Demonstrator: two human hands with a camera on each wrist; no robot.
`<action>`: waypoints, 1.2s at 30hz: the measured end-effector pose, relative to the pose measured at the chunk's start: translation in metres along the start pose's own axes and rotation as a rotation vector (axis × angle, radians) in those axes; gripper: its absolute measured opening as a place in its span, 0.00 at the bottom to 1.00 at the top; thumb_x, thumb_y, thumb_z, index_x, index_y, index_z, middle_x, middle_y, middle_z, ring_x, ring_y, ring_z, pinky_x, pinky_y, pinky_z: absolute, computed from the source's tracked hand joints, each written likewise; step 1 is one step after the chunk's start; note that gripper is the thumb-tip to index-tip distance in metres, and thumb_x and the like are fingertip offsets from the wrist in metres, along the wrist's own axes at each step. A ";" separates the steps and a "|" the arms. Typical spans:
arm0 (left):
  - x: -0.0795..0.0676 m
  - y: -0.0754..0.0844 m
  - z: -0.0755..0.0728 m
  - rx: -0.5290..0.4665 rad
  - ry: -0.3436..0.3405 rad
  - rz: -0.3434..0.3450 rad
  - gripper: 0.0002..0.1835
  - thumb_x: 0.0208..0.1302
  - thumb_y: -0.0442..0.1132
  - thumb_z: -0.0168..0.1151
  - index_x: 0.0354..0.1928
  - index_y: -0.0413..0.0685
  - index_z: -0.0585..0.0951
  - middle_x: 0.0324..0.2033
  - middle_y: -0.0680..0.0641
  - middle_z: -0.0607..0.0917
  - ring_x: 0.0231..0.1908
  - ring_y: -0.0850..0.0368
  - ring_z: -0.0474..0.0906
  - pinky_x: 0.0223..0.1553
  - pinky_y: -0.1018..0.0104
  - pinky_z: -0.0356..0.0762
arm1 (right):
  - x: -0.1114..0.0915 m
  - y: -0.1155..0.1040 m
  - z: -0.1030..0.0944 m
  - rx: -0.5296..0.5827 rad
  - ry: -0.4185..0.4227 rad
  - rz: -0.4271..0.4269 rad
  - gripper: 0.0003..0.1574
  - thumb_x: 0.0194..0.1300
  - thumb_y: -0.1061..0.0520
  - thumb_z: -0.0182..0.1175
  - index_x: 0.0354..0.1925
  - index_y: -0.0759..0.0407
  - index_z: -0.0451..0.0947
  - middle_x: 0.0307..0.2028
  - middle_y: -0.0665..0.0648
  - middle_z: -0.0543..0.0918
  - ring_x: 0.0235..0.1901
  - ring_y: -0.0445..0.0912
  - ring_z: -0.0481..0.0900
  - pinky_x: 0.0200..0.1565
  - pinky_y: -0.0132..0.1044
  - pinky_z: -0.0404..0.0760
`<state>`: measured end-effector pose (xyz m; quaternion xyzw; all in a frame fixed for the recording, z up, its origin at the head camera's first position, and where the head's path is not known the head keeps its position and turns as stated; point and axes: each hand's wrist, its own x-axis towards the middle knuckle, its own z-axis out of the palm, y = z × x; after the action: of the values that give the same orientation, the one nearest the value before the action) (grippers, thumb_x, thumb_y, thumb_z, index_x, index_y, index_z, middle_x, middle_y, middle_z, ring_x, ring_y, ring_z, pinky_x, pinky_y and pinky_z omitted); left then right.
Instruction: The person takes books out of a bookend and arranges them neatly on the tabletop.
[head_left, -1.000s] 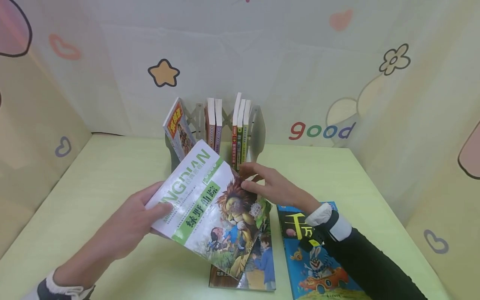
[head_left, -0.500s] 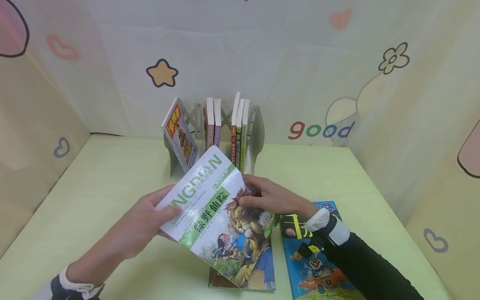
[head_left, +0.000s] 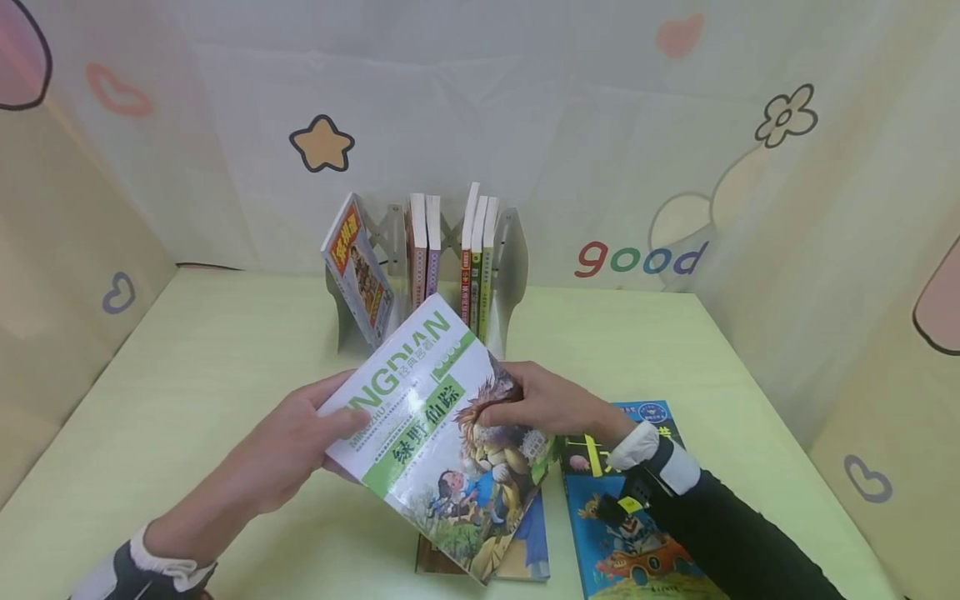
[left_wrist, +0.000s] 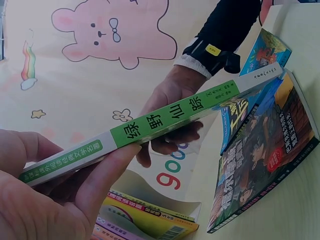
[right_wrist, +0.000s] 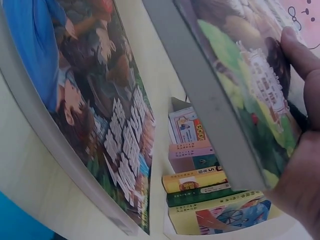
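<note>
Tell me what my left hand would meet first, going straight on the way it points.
Beyond the white-green book it grips, your left hand would probably meet the upright books in the rack first, though depth is hard to judge.

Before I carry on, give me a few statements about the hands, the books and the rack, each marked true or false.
1. The left hand and the right hand both hold the white-and-green book. True.
2. The held book lies flat on the table. False: it is held tilted, above a darker book.
3. In the head view, the blue book lies to the right of that darker book. True.
4. The rack has no books in it. False: several books stand in the rack.
5. The leftmost book in the rack leans. True.
6. The held book's spine is blank. False: it carries printed characters on green.
</note>
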<state>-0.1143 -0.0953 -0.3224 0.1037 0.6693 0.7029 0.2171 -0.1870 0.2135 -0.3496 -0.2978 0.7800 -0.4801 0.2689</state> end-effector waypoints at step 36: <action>0.004 0.010 -0.030 0.112 0.046 0.064 0.27 0.69 0.47 0.56 0.64 0.37 0.69 0.57 0.38 0.76 0.52 0.47 0.79 0.50 0.57 0.76 | -0.058 -0.002 -0.022 0.065 0.233 -0.044 0.28 0.69 0.56 0.57 0.64 0.61 0.67 0.50 0.60 0.81 0.42 0.54 0.81 0.41 0.46 0.81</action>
<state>-0.1321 -0.1202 -0.3159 0.1209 0.7088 0.6731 0.1732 -0.1632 0.2679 -0.3312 -0.2482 0.7833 -0.5423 0.1755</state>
